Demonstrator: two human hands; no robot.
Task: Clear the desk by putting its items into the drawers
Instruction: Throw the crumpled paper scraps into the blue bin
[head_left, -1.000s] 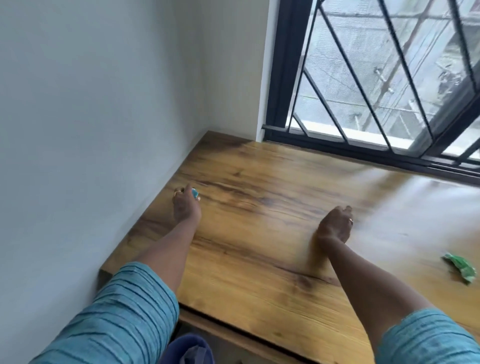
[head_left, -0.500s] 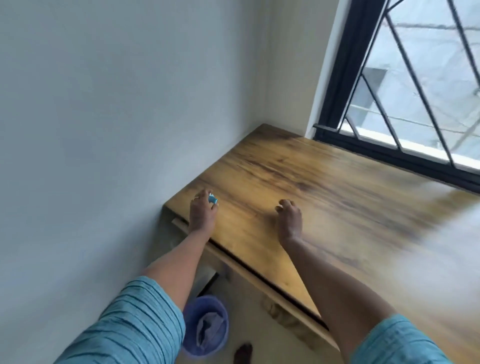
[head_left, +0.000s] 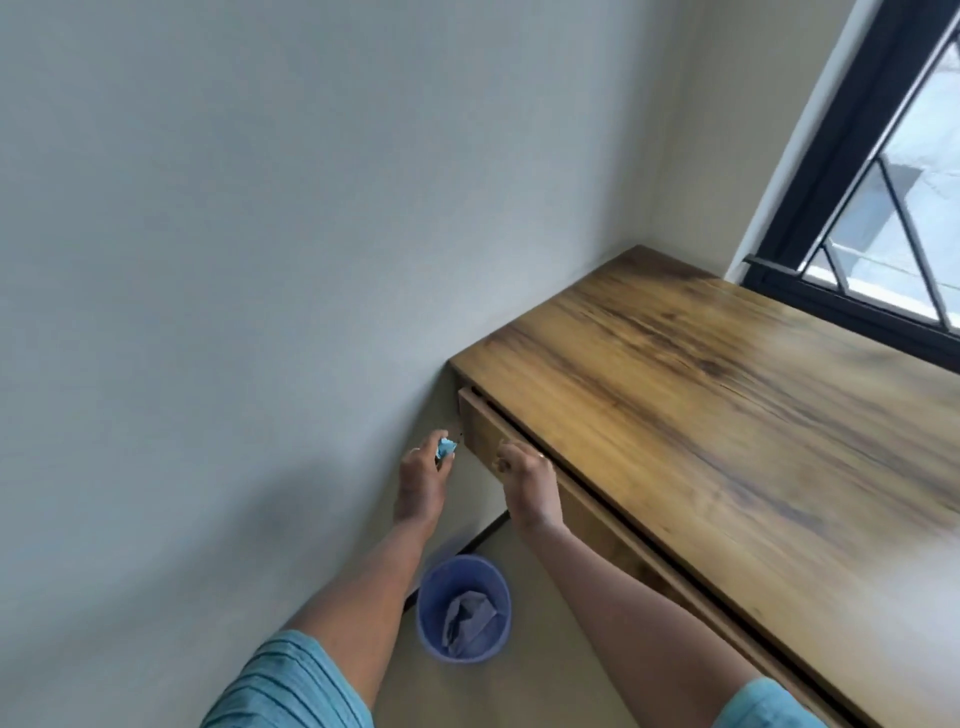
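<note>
Blue and small, a crumpled scrap (head_left: 445, 448) sat pinched in the fingertips of the left grip (head_left: 421, 480). That grip hung in the air beside the grey wall (head_left: 260, 260), just left of the drawer (head_left: 480, 431). The right grip (head_left: 530, 483) was at the drawer front, with its fingers curled on it. The drawer stuck out a little from under the wooden tabletop (head_left: 727, 415), at the end by the wall. Down on the floor (head_left: 545, 649) stood a blue bin (head_left: 436, 582), below the two arms, with crumpled stuff (head_left: 470, 616) inside. Both arms wore light blue sleeves (head_left: 291, 686). A window (head_left: 831, 171) with black bars was past the far side of the tabletop.
</note>
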